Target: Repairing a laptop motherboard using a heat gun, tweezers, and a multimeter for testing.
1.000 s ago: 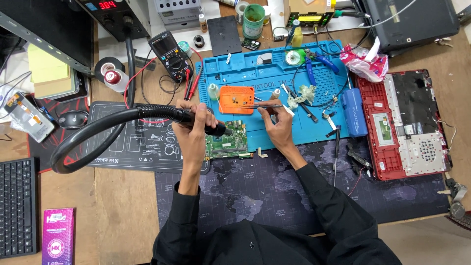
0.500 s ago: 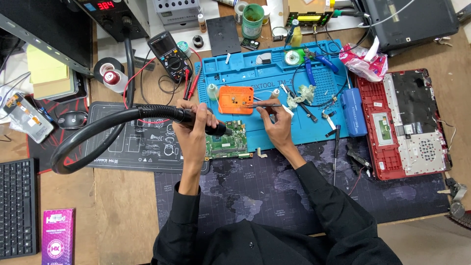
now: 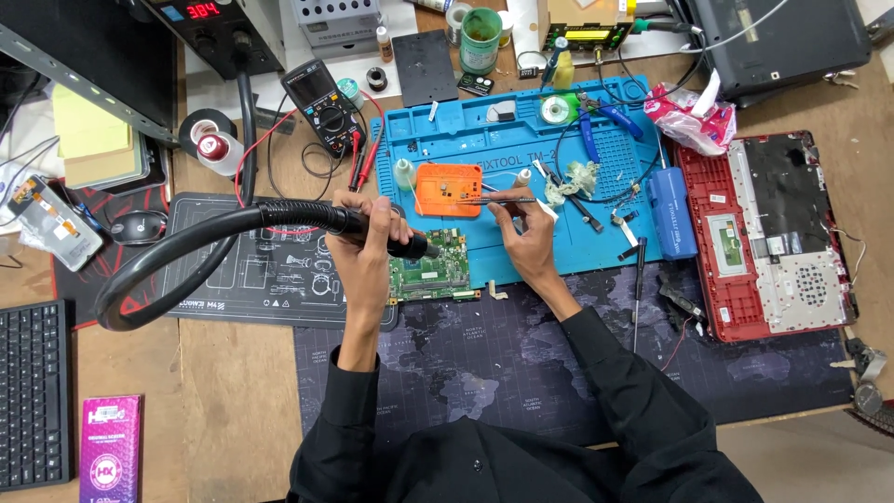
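Note:
My left hand (image 3: 365,244) grips the black handle of a hot-air tool (image 3: 389,238) whose thick black hose (image 3: 177,251) loops off to the left. Its nozzle points down at a green circuit board (image 3: 436,276) lying at the front edge of a blue work mat (image 3: 521,149). My right hand (image 3: 529,224) holds thin tweezers (image 3: 498,199), their tips reaching left over a small orange tray (image 3: 449,189) on the mat. Both sleeves are black.
A multimeter (image 3: 323,104) with red and black leads lies behind the left hand. An opened red laptop base (image 3: 773,233) sits at the right, a blue box (image 3: 669,212) beside it. A keyboard (image 3: 33,391) and mouse (image 3: 140,225) lie at the left.

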